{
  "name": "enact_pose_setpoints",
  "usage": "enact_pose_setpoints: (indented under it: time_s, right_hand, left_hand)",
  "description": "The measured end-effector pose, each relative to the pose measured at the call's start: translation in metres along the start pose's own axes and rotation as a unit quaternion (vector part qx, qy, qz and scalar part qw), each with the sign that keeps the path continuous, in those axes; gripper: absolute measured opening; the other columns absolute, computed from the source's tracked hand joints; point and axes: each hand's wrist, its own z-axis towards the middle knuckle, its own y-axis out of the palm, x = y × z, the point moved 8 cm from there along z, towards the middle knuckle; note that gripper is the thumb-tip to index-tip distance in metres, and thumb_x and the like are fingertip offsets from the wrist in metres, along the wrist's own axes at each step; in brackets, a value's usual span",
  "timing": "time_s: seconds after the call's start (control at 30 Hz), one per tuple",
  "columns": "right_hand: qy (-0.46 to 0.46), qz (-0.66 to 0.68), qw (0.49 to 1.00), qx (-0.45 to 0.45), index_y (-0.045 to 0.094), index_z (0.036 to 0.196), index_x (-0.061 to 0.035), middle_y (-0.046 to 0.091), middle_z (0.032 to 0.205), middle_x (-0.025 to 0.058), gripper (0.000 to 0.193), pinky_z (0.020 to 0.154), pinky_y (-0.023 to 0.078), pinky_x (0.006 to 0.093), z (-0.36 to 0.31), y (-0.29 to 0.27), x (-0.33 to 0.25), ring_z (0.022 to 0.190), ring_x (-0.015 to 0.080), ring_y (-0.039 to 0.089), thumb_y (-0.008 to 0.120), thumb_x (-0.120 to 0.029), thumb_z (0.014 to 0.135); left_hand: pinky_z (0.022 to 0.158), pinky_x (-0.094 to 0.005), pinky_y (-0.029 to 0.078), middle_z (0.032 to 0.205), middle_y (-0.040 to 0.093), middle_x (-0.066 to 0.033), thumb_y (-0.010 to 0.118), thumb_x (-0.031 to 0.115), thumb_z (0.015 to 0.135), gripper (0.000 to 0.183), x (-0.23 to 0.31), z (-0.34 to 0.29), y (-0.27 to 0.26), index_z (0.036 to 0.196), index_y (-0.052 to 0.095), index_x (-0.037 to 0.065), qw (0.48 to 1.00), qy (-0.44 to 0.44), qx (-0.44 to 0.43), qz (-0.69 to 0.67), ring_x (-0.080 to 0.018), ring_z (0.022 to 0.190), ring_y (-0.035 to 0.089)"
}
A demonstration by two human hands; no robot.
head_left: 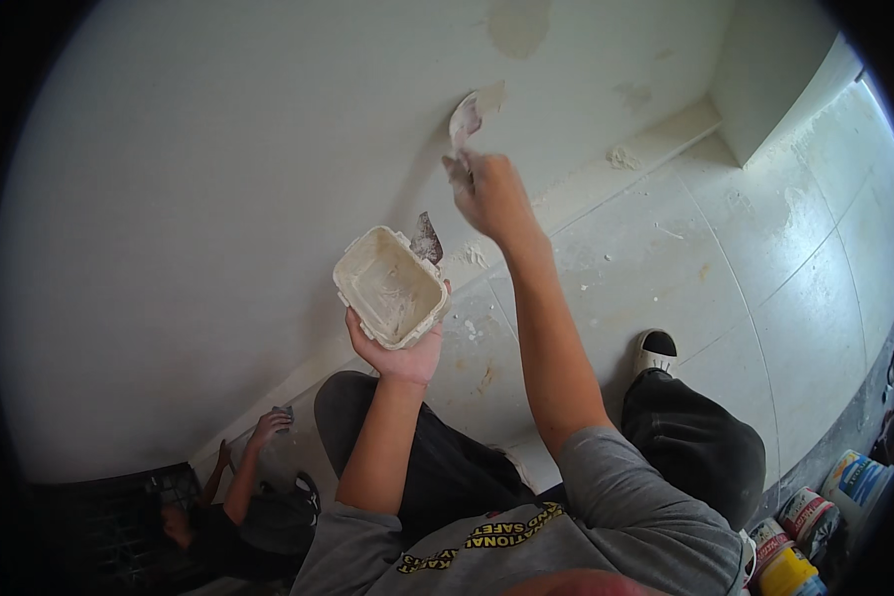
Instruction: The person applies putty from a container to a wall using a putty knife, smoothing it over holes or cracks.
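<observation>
My left hand [405, 356] holds up a white plastic tub [439, 316] from beneath, its inside smeared with whitish putty. A dark, pointed blade [426, 238] speckled with white sticks out beside the tub's far right corner; how it is held is hidden. My right hand [488, 194] grips a putty knife [464, 121], slightly blurred, its blade coated in white putty and up against the wall [218, 199]. A beige patch [492, 96] lies at the blade's edge on the wall.
Another person's hand [269, 427] holds a grey block at lower left. Putty lumps [622, 157] lie along the wall's foot. Light floor tiles [705, 298] stretch right, under my shoe [655, 350]. Paint buckets [857, 482] stand at lower right. A wall corner [745, 159] juts out.
</observation>
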Motion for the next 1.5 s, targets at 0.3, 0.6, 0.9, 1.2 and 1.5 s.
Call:
enact_pose_setpoints:
  time_s: [0.3, 0.6, 0.9, 1.2, 1.5]
  right_hand:
    - [0.042, 0.127, 0.991, 0.004, 0.066, 0.108, 0.0040, 0.069, 0.080, 0.0187, 0.025, 0.062, 0.049, 0.0375, -0.039, -0.032, 0.036, 0.067, 0.0263, 0.067, 0.060, -0.016, 0.096]
    - [0.085, 0.101, 0.987, 0.092, 0.064, 0.128, -0.0015, 0.064, 0.074, 0.0050, 0.032, 0.049, 0.042, 0.0264, -0.012, -0.068, 0.048, 0.051, 0.0085, 0.048, 0.055, -0.019, 0.102]
    - [0.132, 0.095, 0.987, 0.005, 0.063, 0.131, -0.0071, 0.062, 0.072, 0.0051, 0.033, 0.050, 0.047, 0.0278, -0.007, -0.046, 0.045, 0.053, 0.0107, 0.053, 0.056, -0.019, 0.102]
    - [0.186, 0.211, 0.958, 0.058, 0.064, 0.128, -0.0051, 0.061, 0.068, 0.0074, 0.031, 0.061, 0.046, 0.0311, -0.025, -0.048, 0.044, 0.059, 0.0123, 0.053, 0.055, -0.017, 0.101]
    - [0.104, 0.073, 0.992, -0.014, 0.067, 0.125, -0.0091, 0.057, 0.067, 0.0126, 0.029, 0.064, 0.047, 0.0335, -0.005, -0.047, 0.045, 0.060, 0.0227, 0.055, 0.057, -0.020, 0.100]
  left_hand:
    - [0.107, -0.0519, 0.040, 0.136, 0.055, -0.0111, 0.050, 0.058, 0.089, 0.068, -0.008, -0.001, 0.010, 0.143, 0.048, 0.016, 1.000, -0.005, -0.003, -0.013, -0.0379, 0.123, 0.053]
    - [0.108, -0.0545, 0.038, 0.139, 0.053, -0.0064, 0.046, 0.060, 0.090, 0.066, -0.001, 0.000, -0.004, 0.143, 0.048, 0.020, 0.999, 0.012, 0.023, 0.033, -0.0345, 0.126, 0.051]
    - [0.107, -0.0538, 0.039, 0.139, 0.053, -0.0079, 0.046, 0.060, 0.090, 0.067, 0.001, 0.002, -0.007, 0.143, 0.049, 0.019, 0.999, 0.018, 0.038, 0.024, -0.0353, 0.126, 0.051]
    - [0.107, -0.0545, 0.038, 0.139, 0.053, -0.0079, 0.046, 0.061, 0.089, 0.068, -0.002, 0.002, -0.006, 0.144, 0.048, 0.020, 0.999, 0.007, 0.035, 0.026, -0.0355, 0.125, 0.052]
    - [0.107, -0.0543, 0.039, 0.139, 0.054, -0.0078, 0.047, 0.060, 0.089, 0.068, 0.001, 0.004, -0.012, 0.144, 0.048, 0.020, 0.999, 0.011, 0.036, 0.025, -0.0362, 0.124, 0.053]
